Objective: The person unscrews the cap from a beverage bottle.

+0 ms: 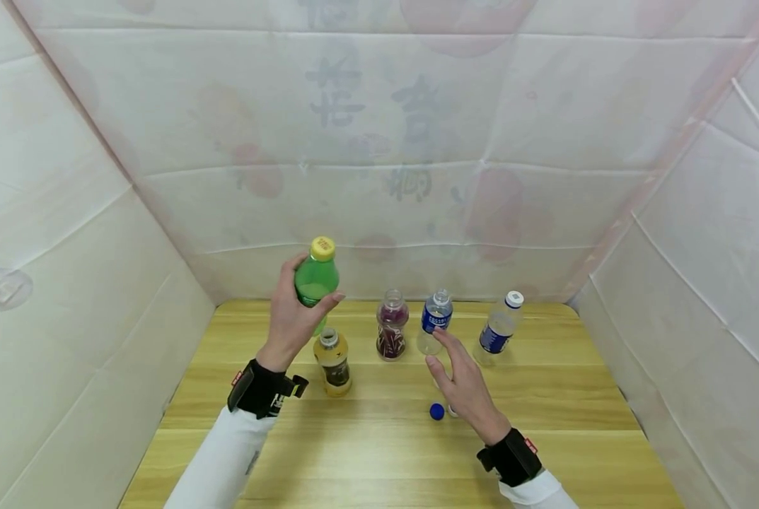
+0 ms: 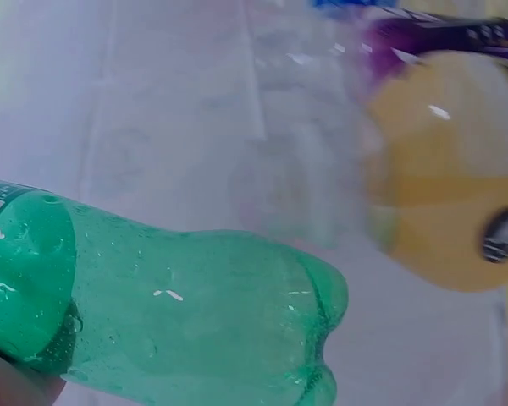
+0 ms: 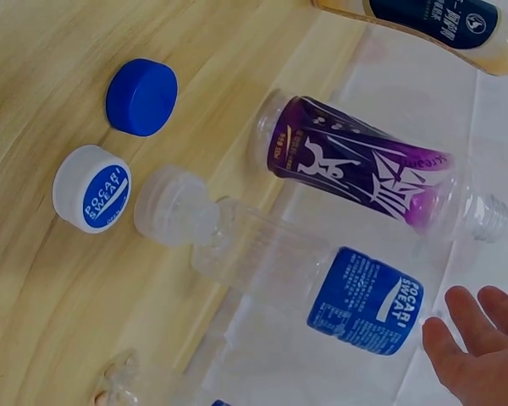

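My left hand (image 1: 287, 319) grips a green plastic bottle (image 1: 316, 280) with a yellow cap, raised at the back left. The left wrist view shows its clear green base (image 2: 212, 313) with some liquid inside. Below it stands an uncapped bottle of yellow drink (image 1: 333, 362). My right hand (image 1: 467, 387) hovers with fingers spread and holds nothing. Its fingertips are close to an uncapped clear bottle with a blue Pocari Sweat label (image 3: 368, 300). On the table under that hand lie a blue cap (image 3: 141, 97), a white Pocari Sweat cap (image 3: 91, 189) and a translucent cap (image 3: 176, 205).
A bottle with a purple label (image 1: 392, 326), its mouth uncovered, stands between the yellow drink and the Pocari Sweat bottle. Farther right is a white-capped clear bottle (image 1: 501, 325) with a blue label. Pale cloth walls enclose the wooden table (image 1: 354, 452) at the back and sides.
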{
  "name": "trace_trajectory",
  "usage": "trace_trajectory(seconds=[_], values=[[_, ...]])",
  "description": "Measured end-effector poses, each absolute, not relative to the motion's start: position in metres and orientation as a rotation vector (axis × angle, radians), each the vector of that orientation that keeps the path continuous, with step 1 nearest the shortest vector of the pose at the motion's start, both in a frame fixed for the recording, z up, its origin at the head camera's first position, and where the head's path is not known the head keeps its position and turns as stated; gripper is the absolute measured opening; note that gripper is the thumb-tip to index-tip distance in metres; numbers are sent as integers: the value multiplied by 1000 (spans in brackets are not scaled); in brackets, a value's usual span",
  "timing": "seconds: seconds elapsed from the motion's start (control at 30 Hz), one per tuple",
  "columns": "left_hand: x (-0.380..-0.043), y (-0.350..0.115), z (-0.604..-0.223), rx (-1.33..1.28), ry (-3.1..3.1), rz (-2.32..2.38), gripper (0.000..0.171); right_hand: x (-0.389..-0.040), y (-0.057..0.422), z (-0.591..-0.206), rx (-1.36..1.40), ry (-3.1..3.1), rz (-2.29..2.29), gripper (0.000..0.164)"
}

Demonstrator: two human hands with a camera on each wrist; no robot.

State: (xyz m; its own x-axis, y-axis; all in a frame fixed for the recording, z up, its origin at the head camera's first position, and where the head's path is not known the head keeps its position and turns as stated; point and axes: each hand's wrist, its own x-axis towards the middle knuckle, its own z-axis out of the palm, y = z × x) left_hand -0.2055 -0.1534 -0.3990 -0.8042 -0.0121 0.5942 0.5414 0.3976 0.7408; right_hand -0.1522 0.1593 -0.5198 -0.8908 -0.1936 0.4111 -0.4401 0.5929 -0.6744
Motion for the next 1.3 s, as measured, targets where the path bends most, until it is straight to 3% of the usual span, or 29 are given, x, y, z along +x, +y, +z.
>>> trace_trajectory(seconds=[0.13,0.6,0.83,1.3], values=[[-202,-145,-388,-490,-2118,-1358,108,-152,160,-518,518,-2525,1187,54],[-193,-121,-368,-764,-1897,-1208,88,-151,163,-517,512,-2513,1195,54],[-178,-103,-370,-864,-1925,-1251,88,-151,166,-514,496,-2518,1214,54],[-152,-55,-436,-809,-2202,-1625,84,-152,171,-512,472,-2514,1185,53]])
